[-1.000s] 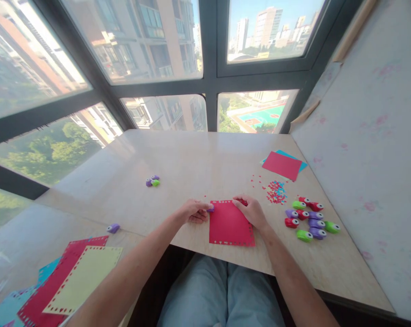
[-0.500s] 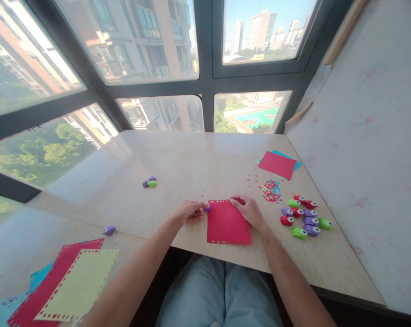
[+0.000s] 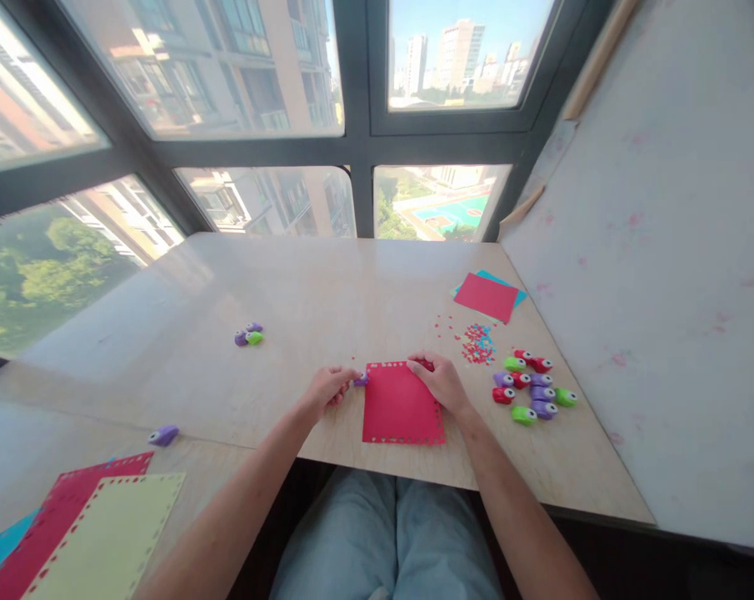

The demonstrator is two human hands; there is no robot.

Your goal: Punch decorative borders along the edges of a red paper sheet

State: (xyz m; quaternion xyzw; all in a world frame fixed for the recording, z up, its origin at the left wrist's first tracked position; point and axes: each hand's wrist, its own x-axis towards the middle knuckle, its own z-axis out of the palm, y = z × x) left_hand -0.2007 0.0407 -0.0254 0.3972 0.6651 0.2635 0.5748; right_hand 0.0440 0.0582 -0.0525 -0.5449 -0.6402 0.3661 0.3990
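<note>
A red sheet of paper (image 3: 402,407) lies before me, with small punched holes along its top, right and bottom edges. At its upper left edge sits a small purple craft punch (image 3: 361,380). My left hand (image 3: 327,388) is closed, thumb and fingertips at the outer end of that punch. The sheet's upper right part is held by my right hand (image 3: 440,382), its fingers curled over the top edge and partly hiding the holes there.
Red and blue paper bits (image 3: 478,343) are heaped right of the sheet. Beyond them stand several purple, red and green punches (image 3: 541,393). Plain coloured sheets (image 3: 486,297) lie at the back right. Hole-edged sheets (image 3: 111,533) overlap at lower left, near a lone purple punch (image 3: 164,435).
The whole view has shifted a little, so things appear farther left. My left fingers cover less of the purple punch than before. My right hand stays on the red sheet.
</note>
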